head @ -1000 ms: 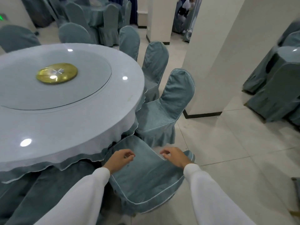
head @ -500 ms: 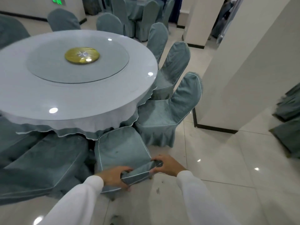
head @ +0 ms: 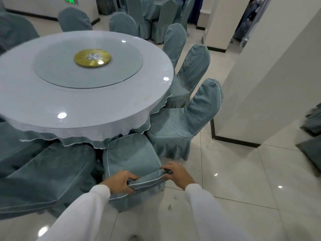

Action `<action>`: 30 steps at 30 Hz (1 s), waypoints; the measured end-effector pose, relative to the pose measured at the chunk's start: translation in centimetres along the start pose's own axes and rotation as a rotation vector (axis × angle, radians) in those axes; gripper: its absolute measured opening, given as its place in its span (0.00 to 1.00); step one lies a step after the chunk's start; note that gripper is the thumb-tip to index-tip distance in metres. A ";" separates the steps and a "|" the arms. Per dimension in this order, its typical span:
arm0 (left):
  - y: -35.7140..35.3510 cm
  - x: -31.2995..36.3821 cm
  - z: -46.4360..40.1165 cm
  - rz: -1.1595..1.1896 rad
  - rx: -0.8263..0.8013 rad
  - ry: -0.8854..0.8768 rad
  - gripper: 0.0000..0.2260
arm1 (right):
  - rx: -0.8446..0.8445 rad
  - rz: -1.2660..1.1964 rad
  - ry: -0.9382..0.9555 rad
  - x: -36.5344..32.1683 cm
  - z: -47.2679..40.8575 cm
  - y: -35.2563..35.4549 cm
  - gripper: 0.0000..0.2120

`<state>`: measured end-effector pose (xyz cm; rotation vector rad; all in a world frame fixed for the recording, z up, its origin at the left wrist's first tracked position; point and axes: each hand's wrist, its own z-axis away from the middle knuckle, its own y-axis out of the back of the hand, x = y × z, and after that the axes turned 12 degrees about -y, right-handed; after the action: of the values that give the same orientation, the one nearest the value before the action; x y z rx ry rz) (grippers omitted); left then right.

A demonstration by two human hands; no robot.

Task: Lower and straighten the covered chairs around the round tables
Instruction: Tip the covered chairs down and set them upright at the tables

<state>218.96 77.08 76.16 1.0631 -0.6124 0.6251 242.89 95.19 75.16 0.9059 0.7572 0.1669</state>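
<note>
Closest in, two white sleeves reach down to a chair [head: 132,155] in a teal cover that's tipped forward so its back leans in under the table edge. The left hand [head: 121,181] has its fingers curled round the piped near edge of that chair, and the right hand [head: 178,174] grips the same edge at its right end, thumb side toward the fabric. So both hands are closed on the chair, nothing loose about it. Just left of it sits another covered chair [head: 46,173], also tipped over against the table, lying lower and wider in view. On the right, just beside the held one, a third chair [head: 184,122] stands upright with its skirt touching the tiled floor [head: 243,180]. Behind that, two more upright chairs [head: 191,70] follow the curve of the table. The round table [head: 86,108] wears a pale cloth with a scalloped hem, and a glass turntable [head: 121,66] with a gold disc [head: 93,57] sits in the middle. A white pillar [head: 269,84] rises on the right, and further back there's another set of covered chairs around a second table.
</note>
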 end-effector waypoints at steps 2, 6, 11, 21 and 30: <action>0.2 -0.2 -0.2 -0.009 -0.020 0.013 0.19 | -0.020 0.026 -0.005 0.1 -0.2 0.0 0.17; 0.6 0.1 -1.5 0.099 -0.028 0.079 0.30 | -0.087 0.075 -0.031 0.6 -0.6 0.2 0.20; 2.2 1.8 -4.0 0.117 0.044 0.066 0.29 | -0.094 0.042 -0.116 2.1 -0.9 1.7 0.26; 4.1 6.2 -15.6 0.122 0.309 -0.025 0.07 | 0.009 -0.051 -0.196 10.0 -4.4 11.3 0.23; 5.2 13.6 -30.3 0.113 0.416 0.008 0.05 | 0.046 -0.094 -0.151 21.2 -9.9 24.1 0.17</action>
<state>229.06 109.07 78.18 1.4194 -0.5495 0.8793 256.15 125.87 78.70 0.9141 0.6635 -0.0018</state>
